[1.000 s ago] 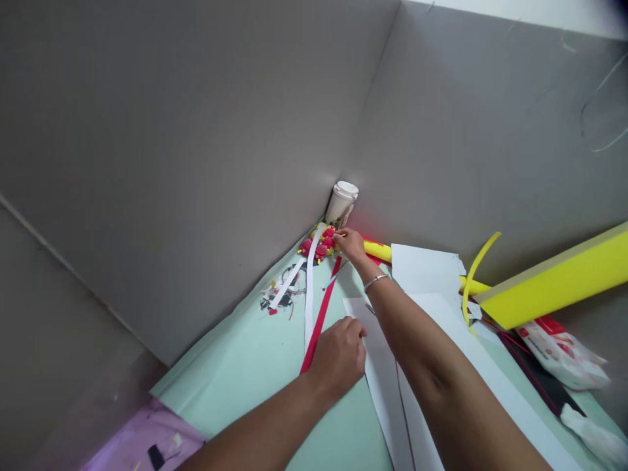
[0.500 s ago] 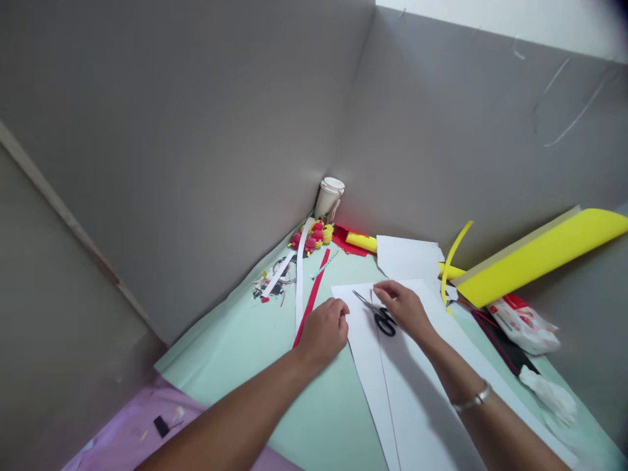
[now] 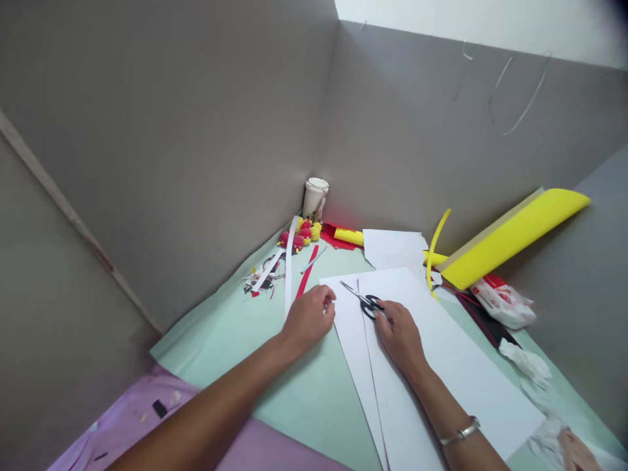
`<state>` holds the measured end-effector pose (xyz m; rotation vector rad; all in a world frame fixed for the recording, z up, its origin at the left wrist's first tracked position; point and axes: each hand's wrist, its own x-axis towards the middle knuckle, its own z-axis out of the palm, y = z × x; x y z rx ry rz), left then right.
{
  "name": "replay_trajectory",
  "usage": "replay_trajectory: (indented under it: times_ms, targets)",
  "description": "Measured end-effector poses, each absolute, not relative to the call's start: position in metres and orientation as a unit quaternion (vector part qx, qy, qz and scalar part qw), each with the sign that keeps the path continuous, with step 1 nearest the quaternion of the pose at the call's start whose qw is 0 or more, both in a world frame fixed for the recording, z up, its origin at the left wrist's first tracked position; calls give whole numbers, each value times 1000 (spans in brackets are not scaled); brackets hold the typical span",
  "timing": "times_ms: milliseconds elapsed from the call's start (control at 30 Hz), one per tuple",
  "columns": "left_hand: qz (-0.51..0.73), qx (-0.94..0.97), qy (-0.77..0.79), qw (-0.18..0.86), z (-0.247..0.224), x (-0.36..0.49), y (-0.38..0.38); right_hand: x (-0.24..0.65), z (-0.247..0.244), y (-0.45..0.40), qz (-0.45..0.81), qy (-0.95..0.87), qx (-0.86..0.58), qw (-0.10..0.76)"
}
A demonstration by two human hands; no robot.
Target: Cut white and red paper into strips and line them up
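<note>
My right hand [image 3: 400, 327] has its fingers on the black handles of the scissors [image 3: 366, 303], whose blades point up and to the left. The scissors lie on a large white sheet [image 3: 451, 373] with a long thin dark red line running down it. At the sheet's upper left edge is my left hand [image 3: 311, 314], its fingers curled; whether anything is between them is hidden. A red strip [image 3: 307, 273] and a white strip [image 3: 289, 268] run up beyond my left hand.
A white cup [image 3: 314, 198] stands in the corner by red and yellow toys [image 3: 299, 235]. Scraps lie at left. A yellow roll [image 3: 515, 239], a white packet [image 3: 504, 303] and a white glove [image 3: 526, 363] are at right. Another person's hand [image 3: 576, 451] shows at lower right.
My right hand has moved down onto the scissors' handles. The camera view has shifted to the right, and another person's hand has come into view at lower right.
</note>
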<state>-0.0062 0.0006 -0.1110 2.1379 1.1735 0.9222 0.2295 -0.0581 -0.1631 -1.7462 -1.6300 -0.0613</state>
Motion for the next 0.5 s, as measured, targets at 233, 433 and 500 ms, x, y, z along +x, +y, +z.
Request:
replay_trajectory:
  times_ms: [233,433,500]
  targets:
    - [334,721,546,264,-105,-39,36,231,-167,-58,-33,-653,-666,359]
    - [215,721,631,190,-111,-53,48,233,-166,-59,-32,-658,-661,359]
    - [177,726,640,182,-110,-55,47,234,-166,-60,-31,-662,-660,353]
